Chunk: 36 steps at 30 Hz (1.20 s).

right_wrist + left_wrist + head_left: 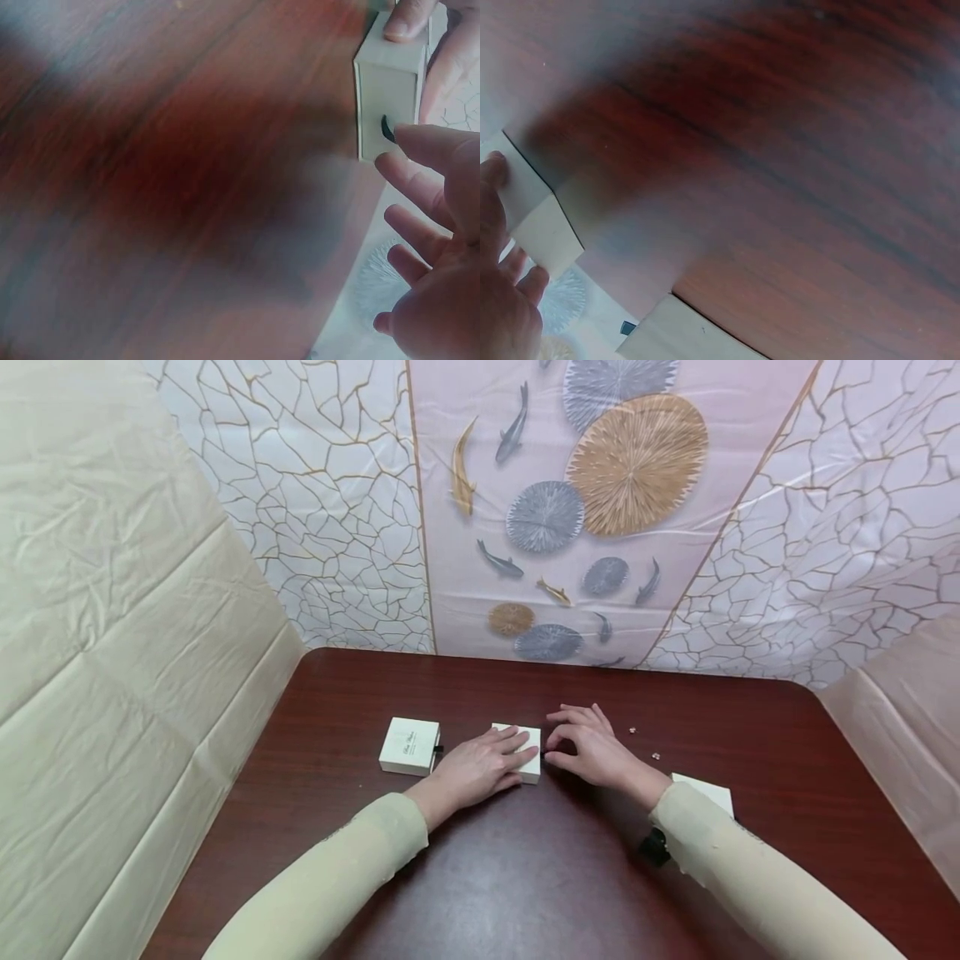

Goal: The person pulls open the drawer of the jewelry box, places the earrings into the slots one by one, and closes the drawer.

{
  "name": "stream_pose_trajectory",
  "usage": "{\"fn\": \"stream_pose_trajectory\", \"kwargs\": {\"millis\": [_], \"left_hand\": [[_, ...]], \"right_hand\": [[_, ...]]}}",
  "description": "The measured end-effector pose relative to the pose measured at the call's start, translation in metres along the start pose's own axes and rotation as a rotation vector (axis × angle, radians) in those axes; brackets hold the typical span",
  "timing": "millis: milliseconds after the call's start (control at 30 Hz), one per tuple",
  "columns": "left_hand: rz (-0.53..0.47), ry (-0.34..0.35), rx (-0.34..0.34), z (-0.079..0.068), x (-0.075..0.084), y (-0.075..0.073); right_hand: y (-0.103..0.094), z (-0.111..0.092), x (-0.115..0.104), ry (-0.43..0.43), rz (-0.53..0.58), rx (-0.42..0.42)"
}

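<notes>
Pale cream long sleeves [322, 887] with loose cuffs [405, 821]

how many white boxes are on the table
3. The left box has lettering on top; the middle box is under the left hand; the right box is partly hidden by the right sleeve. Any fully covered box would not show.

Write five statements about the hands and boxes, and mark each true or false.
1. The left hand touches the middle white box. True.
2. Dark lettering marks the left white box. True.
3. The right hand holds the left white box. False: it is at the middle white box's black pull tab.
4. The right sleeve hides part of the right white box. True.
5. All three boxes are stacked. False: they lie apart on the table.
</notes>
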<state>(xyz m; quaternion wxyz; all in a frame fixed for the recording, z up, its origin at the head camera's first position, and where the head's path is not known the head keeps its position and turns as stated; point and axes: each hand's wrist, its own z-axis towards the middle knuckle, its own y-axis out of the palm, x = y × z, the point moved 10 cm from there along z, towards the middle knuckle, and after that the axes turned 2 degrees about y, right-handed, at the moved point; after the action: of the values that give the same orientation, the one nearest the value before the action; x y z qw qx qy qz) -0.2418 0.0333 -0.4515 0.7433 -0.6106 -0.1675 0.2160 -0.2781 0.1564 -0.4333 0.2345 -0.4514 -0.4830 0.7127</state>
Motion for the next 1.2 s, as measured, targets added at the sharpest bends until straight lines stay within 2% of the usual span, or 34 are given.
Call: {"fn": "stream_pose_trajectory", "kwargs": {"millis": [400, 633, 833, 1033, 1200], "left_hand": [[0.019, 0.005, -0.018, 0.001, 0.000, -0.003], [0.033, 0.005, -0.031, -0.001, 0.002, -0.014], [-0.002, -0.002, -0.008, -0.007, 0.004, -0.024], [-0.025, 0.001, 0.004, -0.014, 0.010, -0.031], [-0.011, -0.024, -0.041, -0.021, 0.014, -0.032]], "right_hand": [[-0.038, -0.031, 0.009, -0.004, -0.057, -0.014], [-0.067, -0.061, 0.021, -0.008, -0.096, -0.001], [-0.086, -0.092, 0.035, 0.006, -0.143, 0.027], [-0.092, -0.122, 0.044, -0.019, -0.183, 0.078], [-0.089, -0.143, 0.047, -0.065, -0.211, 0.140]]}}
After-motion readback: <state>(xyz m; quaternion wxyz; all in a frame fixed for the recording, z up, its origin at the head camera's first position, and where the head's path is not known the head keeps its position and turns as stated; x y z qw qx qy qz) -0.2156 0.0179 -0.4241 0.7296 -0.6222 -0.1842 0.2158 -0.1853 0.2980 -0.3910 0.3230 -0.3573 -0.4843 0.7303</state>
